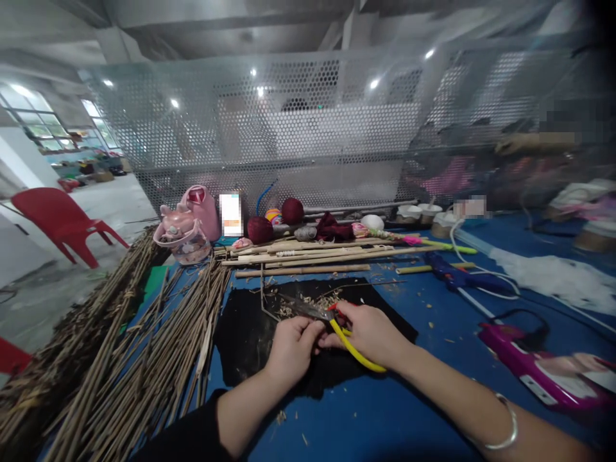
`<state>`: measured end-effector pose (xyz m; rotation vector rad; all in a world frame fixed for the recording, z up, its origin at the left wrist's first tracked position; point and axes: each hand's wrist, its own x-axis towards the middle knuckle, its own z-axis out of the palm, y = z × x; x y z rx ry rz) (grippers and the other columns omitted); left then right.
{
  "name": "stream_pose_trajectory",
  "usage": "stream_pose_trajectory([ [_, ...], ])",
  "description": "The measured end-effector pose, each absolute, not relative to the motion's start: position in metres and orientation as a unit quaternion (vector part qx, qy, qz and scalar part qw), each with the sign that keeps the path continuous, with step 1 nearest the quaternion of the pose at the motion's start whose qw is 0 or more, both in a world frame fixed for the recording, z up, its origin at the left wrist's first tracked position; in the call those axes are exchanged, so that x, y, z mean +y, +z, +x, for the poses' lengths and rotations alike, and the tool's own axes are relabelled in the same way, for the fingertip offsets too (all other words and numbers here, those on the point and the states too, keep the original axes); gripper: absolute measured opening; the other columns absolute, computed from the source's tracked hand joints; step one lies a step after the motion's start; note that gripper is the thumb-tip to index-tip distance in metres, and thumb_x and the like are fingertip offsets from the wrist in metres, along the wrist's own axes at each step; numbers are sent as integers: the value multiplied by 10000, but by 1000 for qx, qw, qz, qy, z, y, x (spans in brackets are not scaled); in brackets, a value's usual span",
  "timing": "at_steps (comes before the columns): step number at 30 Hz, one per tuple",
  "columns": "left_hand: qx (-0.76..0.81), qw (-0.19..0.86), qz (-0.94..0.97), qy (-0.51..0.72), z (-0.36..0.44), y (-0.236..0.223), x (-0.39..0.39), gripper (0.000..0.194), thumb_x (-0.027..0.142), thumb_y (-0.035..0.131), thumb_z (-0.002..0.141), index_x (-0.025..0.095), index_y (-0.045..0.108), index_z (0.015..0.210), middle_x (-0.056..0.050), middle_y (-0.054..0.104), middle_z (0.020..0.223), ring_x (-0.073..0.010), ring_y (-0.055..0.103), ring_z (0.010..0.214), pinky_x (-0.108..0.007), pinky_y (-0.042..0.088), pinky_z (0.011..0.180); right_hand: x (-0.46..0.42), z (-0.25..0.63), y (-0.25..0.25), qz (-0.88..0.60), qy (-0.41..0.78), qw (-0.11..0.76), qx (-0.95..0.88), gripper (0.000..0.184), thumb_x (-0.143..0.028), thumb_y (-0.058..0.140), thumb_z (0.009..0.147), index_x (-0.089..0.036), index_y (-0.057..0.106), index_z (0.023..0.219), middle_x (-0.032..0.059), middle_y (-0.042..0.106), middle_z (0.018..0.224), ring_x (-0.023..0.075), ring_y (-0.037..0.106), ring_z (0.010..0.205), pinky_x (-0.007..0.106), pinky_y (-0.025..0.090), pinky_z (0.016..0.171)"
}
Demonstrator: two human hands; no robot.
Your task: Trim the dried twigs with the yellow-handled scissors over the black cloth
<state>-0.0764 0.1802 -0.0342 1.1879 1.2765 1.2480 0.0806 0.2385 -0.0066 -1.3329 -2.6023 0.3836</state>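
Observation:
My right hand (370,330) is closed around the yellow handle of a pair of scissors (353,350). A bit of red shows by its index finger, and the dark blades point left, over a black cloth (245,346). Close beside it, my left hand (293,346) is closed, its thumb pressed to the fingers just below the blades. What it pinches is hidden. A thin bent twig (262,289) runs down to a spot near the left fingers. Small cut bits of stem (330,299) lie scattered on the cloth behind the blades.
Long dry stems (163,346) lie heaped on the left. Bamboo sticks (308,256), dark red yarn balls (292,210) and a pink basket (190,247) line the back. A blue glue gun (447,273) and a magenta device (529,366) with cords lie on the right.

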Motion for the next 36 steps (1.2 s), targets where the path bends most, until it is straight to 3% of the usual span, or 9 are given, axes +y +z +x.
stream_pose_trajectory([
  [7, 515, 485, 472, 526, -76, -32, 178, 224, 341, 533, 731, 145, 611, 657, -29, 593, 602, -112, 527, 506, -201, 411, 445, 233, 82, 3, -400, 169, 120, -893, 494, -545, 661, 567, -213, 518, 902, 52, 616, 875, 220, 579, 782, 263, 365, 618],
  [12, 518, 412, 530, 530, -81, -21, 174, 210, 308, 538, 732, 149, 620, 623, -13, 568, 543, -102, 493, 479, -201, 397, 458, 230, 80, 0, -426, 150, 134, -882, 442, -572, 598, 633, -221, 524, 891, 43, 630, 811, 221, 592, 743, 256, 354, 586],
  [22, 498, 431, 484, 576, -64, -8, 180, 329, 401, 539, 734, 131, 620, 903, -45, 627, 736, -114, 528, 555, -208, 426, 477, 233, 85, 6, -413, 215, 221, -857, 373, -538, 551, 701, -209, 525, 875, 19, 625, 738, 148, 549, 636, 213, 338, 542],
  [28, 533, 331, 549, 551, -71, -21, 176, 335, 417, 480, 775, 124, 637, 737, -22, 575, 622, -100, 484, 542, -195, 390, 498, 235, 84, -4, -407, 252, 223, -849, 398, -556, 562, 683, -186, 549, 831, 14, 607, 695, 128, 515, 594, 203, 327, 519],
  [36, 513, 384, 517, 568, -71, -24, 174, 299, 408, 472, 779, 134, 587, 739, 0, 541, 603, -90, 474, 515, -189, 404, 474, 233, 78, -7, -433, 231, 193, -850, 383, -562, 566, 670, -187, 568, 747, 19, 609, 679, 138, 527, 600, 207, 323, 513],
])
